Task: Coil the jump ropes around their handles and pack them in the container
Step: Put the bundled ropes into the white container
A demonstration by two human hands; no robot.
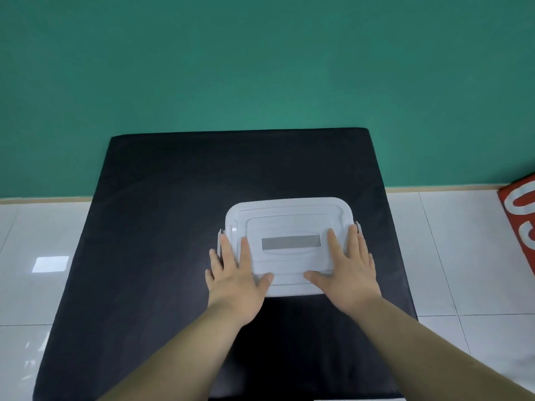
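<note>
Hands (pixel 236 273) (pixel 348 267) press container lid (pixel 289 215) mid-table (pixel 162 198), margins all round.

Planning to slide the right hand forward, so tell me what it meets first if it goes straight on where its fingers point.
The right hand lies flat on the lid; ahead is only more lid, then black table. The way looks free, though the lid's ridges may catch.

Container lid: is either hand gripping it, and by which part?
Neither grips it. The left hand and right hand lie flat on the lid, one on each end, fingers straight.
</note>
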